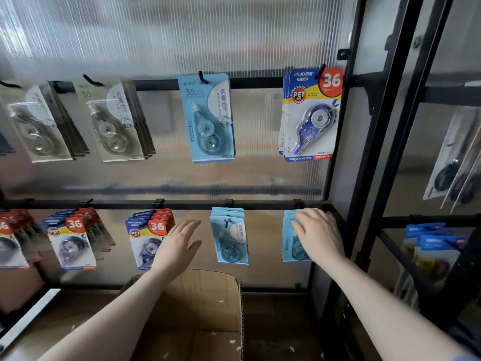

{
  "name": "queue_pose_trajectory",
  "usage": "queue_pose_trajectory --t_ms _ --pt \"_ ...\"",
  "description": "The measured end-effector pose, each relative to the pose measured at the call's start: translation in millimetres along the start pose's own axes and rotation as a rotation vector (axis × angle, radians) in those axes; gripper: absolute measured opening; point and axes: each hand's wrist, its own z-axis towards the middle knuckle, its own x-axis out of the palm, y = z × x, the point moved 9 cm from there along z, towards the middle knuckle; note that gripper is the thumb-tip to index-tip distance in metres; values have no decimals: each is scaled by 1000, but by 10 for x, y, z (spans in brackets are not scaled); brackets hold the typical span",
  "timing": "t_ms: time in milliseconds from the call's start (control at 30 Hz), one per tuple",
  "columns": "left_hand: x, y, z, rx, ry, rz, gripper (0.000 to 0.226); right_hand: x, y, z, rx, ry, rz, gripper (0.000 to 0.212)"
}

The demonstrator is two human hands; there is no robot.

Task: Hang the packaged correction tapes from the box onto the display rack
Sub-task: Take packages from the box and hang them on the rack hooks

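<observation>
On the lower rail of the display rack (pixel 182 205), far-right hook: right hand (pixel 318 234) lies over the top of a light-blue correction tape pack (pixel 287 243), fingers bent onto the card's upper edge. Whether they pinch the card or only press it against the stack, I cannot tell (hang-hole and hook tip are hidden under the hand). Left hand (pixel 179 243) hovers spread, holding nothing, between the blue-and-yellow packs (pixel 145 238) and the neighbouring light-blue stack (pixel 229 237). Cardboard box (pixel 208 303) stands open below, between the forearms; its contents cannot be made out.

Risks, as judged:
- Hole not fully over the hook when the hand lets go: pack would slip off and drop toward the box or floor.
- Pushing the card back hard could bend it or tear the hang-hole.
- Left hand is close to the neighbouring stacks; a sideways brush could set them swinging or lift a front pack off.
</observation>
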Motion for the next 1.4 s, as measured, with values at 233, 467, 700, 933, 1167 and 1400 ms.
queue_pose_trajectory --t_ms 233,467,700,933,1167,1400 --pt "105 274 -353 80 125 101 56 255 590 -438 10 -13 -72 23" --pt "212 728 -773 82 205 134 55 814 1176 -845 -10 218 -4 30" --pt "426 1197 -1087 91 268 86 56 1388 1595 -1250 -6 384 -22 35" --pt "694 1721 -1268 -40 360 81 64 1979 1704 -1599 65 610 -96 42" --pt "1073 1890 -1422 -144 501 28 67 2512 1776 -1992 163 821 -75 50" --pt "1365 1979 -1491 -190 593 11 70 3070 1676 -2767 257 1226 -148 58"
